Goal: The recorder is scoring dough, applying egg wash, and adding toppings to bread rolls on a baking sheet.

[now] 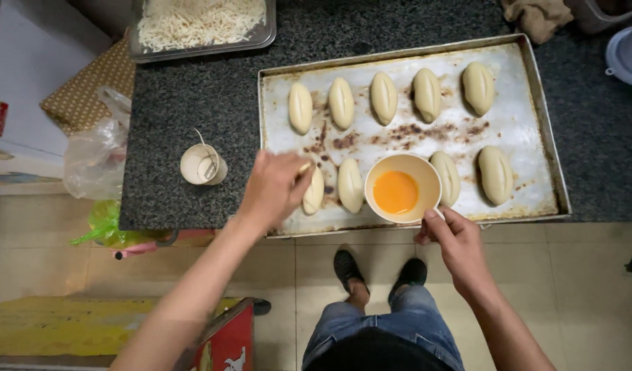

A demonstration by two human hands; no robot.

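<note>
From the head camera we looked straight down on our two bare arms, which reached forward over the edge of a dark speckled counter [192, 137]. Our left hand [273, 189] was bent at the wrist, with the fingers curled together and pinching something thin and pale, possibly a small brush, over the leftmost dough roll [314, 192] of the near row; we could not tell exactly what the thing was. Our right hand [448, 237] held a cream bowl [403, 188] at its near rim, the thumb pressed on the edge and the other fingers folded under it. The bowl stood on the near part of a worn metal baking tray [522, 137] and contained orange beaten egg [395, 192]. We counted nine rolls in total: five in the far row and four in the near row, two on each side of the bowl. The rolls were pale, smooth and oval, each one with a long cut on top. Left of the tray stood one small cup [203, 165], and behind it one pan of white shreds [200, 24].
</note>
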